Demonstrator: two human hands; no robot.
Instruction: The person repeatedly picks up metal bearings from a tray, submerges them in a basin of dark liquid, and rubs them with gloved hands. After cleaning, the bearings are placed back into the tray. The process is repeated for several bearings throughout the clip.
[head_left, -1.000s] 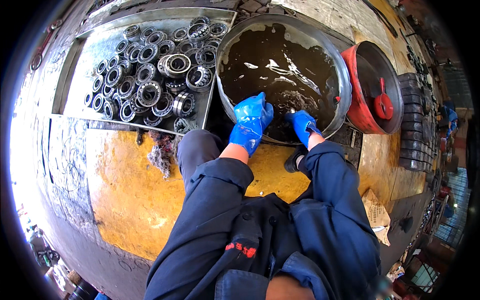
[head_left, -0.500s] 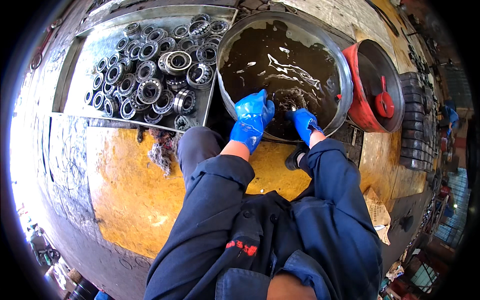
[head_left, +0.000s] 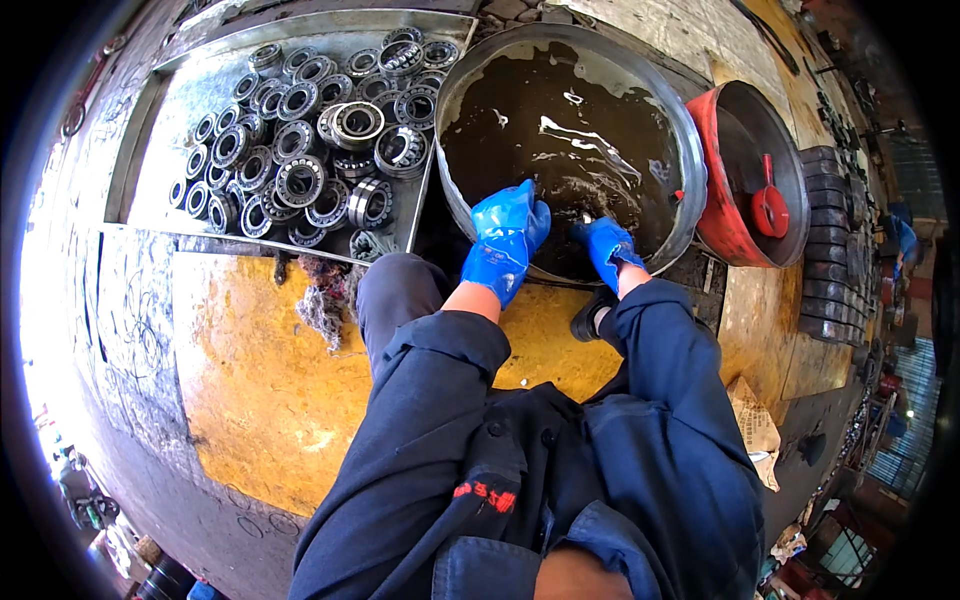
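Observation:
Both my hands, in blue rubber gloves, are over the near side of a wide round metal tub (head_left: 688, 140) of dark brown liquid. My left hand (head_left: 510, 225) is closed, thumb to the right, and whatever it holds is hidden. My right hand (head_left: 608, 246) is also curled closed, lower and to the right. A small pale spot shows at its fingertips, too little to name. The liquid ripples and splashes just beyond the two hands. To the left, many steel roller bearings (head_left: 300, 181) lie heaped in a shallow metal tray (head_left: 140, 150).
On the right stands a red round container (head_left: 712, 180) with a red ladle-like scoop (head_left: 768, 208) inside. Beyond it is a stack of dark ribbed parts (head_left: 826, 240). A grey rag (head_left: 322, 312) lies below the tray. A torn paper bag (head_left: 755, 430) rests at the right.
The ripples and light streaks on the liquid have shifted. My hands stay almost in place, both still closed.

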